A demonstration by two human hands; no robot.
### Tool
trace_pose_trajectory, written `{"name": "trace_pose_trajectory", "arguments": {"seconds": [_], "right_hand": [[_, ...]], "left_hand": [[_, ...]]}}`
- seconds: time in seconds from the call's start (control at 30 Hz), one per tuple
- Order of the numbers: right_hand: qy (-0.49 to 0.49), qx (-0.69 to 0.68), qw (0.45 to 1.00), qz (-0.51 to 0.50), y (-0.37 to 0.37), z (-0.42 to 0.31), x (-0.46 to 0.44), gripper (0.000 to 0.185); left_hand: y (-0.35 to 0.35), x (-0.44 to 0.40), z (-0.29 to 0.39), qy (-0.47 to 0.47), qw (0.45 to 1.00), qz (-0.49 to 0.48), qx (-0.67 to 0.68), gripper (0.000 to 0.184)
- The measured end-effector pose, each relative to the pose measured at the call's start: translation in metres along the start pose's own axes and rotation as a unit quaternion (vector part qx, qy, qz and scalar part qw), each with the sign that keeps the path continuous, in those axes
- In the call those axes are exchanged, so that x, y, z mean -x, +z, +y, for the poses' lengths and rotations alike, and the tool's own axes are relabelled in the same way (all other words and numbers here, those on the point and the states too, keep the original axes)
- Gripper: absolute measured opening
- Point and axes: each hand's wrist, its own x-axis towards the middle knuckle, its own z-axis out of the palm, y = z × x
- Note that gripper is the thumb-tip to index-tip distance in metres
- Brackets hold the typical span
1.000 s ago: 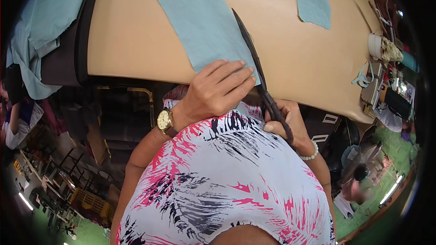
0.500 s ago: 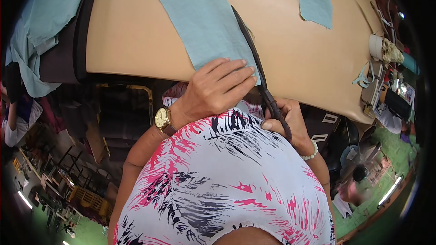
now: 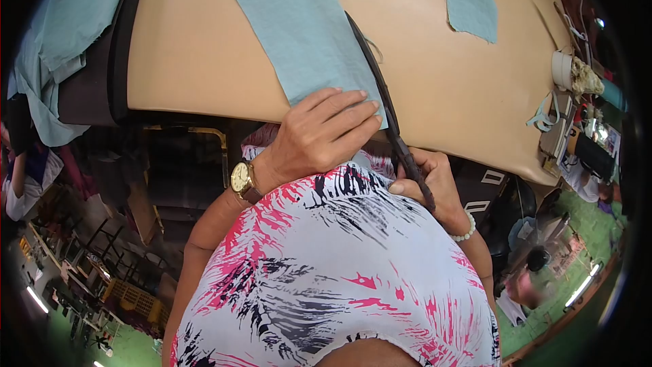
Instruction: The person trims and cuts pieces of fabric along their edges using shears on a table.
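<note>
"What is the biggest thing here?"

"The tan-topped counter (image 3: 204, 61). Light-blue draped cloth (image 3: 75, 20) hangs over its left end."

"And the piece being worked on?"

"The light-blue fabric strip (image 3: 299, 34) lies on the counter, running from the far side to the near edge. A smaller fabric piece (image 3: 470, 0) lies well apart, to its right."

"Where are the shears?"

"The dark tailor's shears (image 3: 378, 75) lie along the strip's right side, tips pointing away from the person. Their blades look nearly together, though the exact gap is hard to tell."

"How do the hands stand?"

"The left hand (image 3: 322, 129) rests on the strip's near end with its fingers slightly spread. Its thumb is hidden, so whether it pinches the cloth cannot be told. The right hand (image 3: 435, 183) is closed around the handles of the shears."

"Which step does that suggest?"

"Probably cutting or trimming along that right side, at the near corner. Any further cut calls for flat, steady cloth, blades in line with the edge, and left fingertips clear of them."

"Anything smaller?"

"A wristwatch (image 3: 242, 177) on the left wrist, a pale beaded bracelet (image 3: 464, 228) on the right, and a thin loose thread (image 3: 377, 49) beside the blades."
</note>
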Motion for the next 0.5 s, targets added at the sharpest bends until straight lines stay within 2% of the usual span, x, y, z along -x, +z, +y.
{"name": "trace_pose_trajectory", "arguments": {"seconds": [0.5], "right_hand": [[0.022, 0.038, 0.999, 0.017, -0.0007, 0.0006, 0.0053, 0.037]], "left_hand": [[0.0003, 0.0039, -0.0018, 0.008, 1.0, -0.01, -0.002, 0.017]]}}
